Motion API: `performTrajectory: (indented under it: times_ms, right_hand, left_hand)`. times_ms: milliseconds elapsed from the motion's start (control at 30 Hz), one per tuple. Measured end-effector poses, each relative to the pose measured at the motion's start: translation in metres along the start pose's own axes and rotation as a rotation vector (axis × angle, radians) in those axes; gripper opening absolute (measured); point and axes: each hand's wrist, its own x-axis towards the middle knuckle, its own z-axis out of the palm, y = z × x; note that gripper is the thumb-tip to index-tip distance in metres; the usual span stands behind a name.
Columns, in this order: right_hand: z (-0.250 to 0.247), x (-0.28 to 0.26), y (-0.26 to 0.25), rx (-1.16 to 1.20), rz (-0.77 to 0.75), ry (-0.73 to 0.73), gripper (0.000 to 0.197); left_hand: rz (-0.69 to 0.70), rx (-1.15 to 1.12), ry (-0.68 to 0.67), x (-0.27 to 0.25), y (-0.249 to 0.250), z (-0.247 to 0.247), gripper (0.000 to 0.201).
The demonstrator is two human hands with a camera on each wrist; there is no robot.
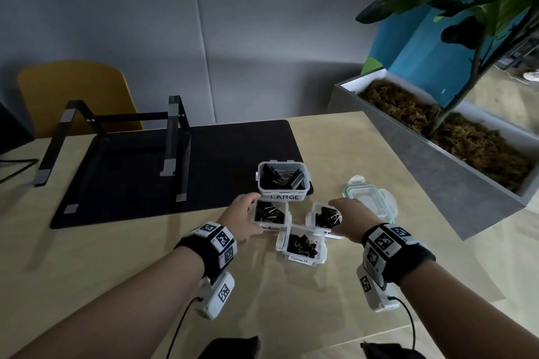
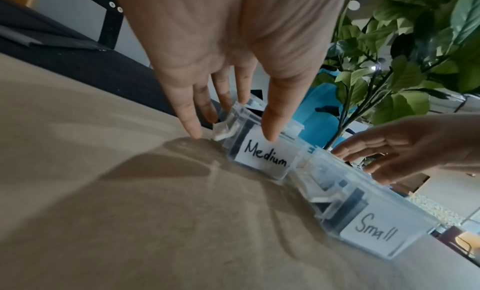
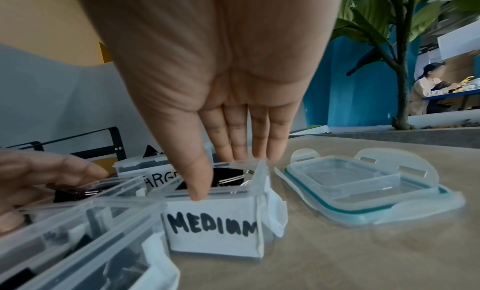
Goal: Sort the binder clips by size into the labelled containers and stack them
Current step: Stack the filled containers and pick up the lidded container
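Left hand [image 1: 242, 220] straddles the "Medium" container [image 2: 262, 151], straight fingers at its far side, thumb on the label, nothing gripped. Right hand [image 1: 348, 220] likewise over the "MEDIUM" container [image 3: 215, 224], thumb on near rim, fingers behind. "Small" container [image 1: 300, 245] sits between the wrists, LARGE container [image 1: 282, 181] beyond (all hold black clips). Loose lid [image 1: 370, 201] just right; planter [image 1: 437, 151] behind, laptop stand [image 1: 116, 140] far left.

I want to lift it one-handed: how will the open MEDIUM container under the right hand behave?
The MEDIUM container looks stiff. Its smooth plastic may slip. Lidless, it may spill its binder clips if tipped.
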Motion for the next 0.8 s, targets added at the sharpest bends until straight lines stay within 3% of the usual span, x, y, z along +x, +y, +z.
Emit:
performTrajectory:
  times_ms: [300,567,800]
  right_hand:
    - [0.003,0.004,-0.007,0.064,-0.07,0.015,0.062]
    - [0.005,0.008,-0.02,0.124,-0.13,-0.027,0.061]
    - [-0.012,0.003,-0.022,0.327,-0.151,0.103,0.051]
  left_hand:
    - [0.09,0.141,0.004,0.004,0.001,-0.002,0.074]
    - [0.05,0.105,0.042,-0.005,-0.006,-0.02,0.064]
    - [0.115,0.136,0.013,-0.006,0.017,-0.041,0.066]
